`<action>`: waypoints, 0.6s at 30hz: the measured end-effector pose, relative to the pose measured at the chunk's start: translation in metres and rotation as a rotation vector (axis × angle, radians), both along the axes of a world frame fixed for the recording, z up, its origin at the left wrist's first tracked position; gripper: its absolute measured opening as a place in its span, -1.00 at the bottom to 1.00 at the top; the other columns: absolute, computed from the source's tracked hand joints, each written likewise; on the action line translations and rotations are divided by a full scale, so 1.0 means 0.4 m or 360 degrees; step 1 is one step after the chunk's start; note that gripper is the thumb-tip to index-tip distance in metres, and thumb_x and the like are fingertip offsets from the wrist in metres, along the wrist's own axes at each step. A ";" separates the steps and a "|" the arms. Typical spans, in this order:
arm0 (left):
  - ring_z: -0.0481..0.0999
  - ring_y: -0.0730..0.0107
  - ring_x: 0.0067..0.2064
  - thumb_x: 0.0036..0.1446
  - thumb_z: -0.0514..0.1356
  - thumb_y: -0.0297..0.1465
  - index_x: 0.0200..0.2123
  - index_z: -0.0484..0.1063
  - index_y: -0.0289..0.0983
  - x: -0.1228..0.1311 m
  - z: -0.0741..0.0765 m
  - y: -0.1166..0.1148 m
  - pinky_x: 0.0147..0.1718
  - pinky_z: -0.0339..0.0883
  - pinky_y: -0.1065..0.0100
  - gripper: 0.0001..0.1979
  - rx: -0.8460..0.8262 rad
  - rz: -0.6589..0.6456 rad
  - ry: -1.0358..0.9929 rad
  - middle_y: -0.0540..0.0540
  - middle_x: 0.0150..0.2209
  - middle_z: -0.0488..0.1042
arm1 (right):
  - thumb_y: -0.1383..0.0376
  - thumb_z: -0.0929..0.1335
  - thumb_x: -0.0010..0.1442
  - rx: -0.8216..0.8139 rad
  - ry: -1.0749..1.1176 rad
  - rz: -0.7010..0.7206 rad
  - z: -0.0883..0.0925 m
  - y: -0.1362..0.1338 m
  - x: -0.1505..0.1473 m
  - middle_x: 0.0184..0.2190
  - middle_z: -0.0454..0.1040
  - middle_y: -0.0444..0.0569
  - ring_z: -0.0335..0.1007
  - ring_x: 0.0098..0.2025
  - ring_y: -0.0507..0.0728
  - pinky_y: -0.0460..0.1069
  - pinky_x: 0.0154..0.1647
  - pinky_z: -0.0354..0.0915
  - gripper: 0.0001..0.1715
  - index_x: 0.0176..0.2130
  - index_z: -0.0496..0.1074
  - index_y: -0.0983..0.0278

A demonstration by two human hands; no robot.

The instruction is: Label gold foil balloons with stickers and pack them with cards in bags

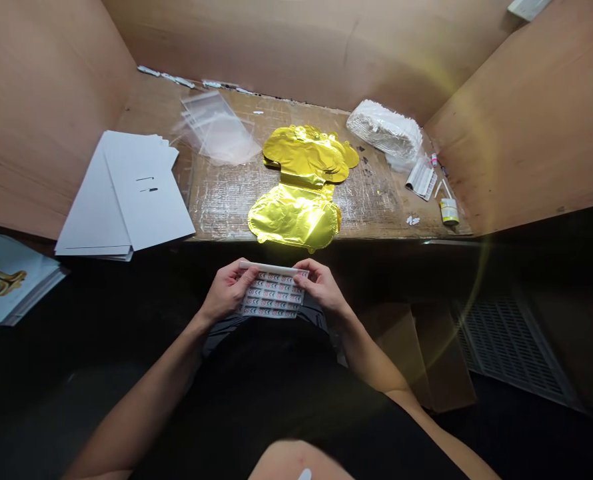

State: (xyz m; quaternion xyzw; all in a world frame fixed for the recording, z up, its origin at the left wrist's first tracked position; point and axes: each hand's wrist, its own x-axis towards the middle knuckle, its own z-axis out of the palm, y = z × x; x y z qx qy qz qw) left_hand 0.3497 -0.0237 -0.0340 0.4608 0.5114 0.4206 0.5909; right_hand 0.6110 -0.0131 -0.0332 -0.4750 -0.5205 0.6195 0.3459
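Observation:
A sheet of small printed stickers point(271, 295), with rows of red and black marks, is held over my lap in front of the table. Its top edge is rolled over into a white strip. My left hand point(229, 290) pinches the upper left corner between thumb and fingers. At the upper right corner my right hand point(321, 285) grips it the same way. Just beyond, a stack of flat gold foil balloons point(296, 217) lies on the table, its near end at the front edge.
Wooden panels enclose the cardboard-covered table point(371, 213). White cards point(146, 193) and clear plastic bags point(221, 127) lie left; a bagged white bundle point(384, 127), another sticker roll point(421, 179) and a small yellow-white roll point(449, 211) lie right. Printed sheets point(14, 283) stand lower left, cardboard point(431, 353) lower right.

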 end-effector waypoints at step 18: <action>0.64 -0.09 0.12 -0.20 0.60 0.16 0.23 0.51 -0.11 0.216 0.068 0.131 -0.27 0.64 0.27 -0.04 -0.0231 -0.0430 -0.0648 -0.31 0.25 0.54 | -0.04 0.56 0.17 0.0320 0.0279 -0.1135 0.023 0.020 0.169 -0.37 0.43 -0.09 0.33 -0.34 0.08 -0.02 -0.27 0.36 -0.54 -0.29 0.44 0.24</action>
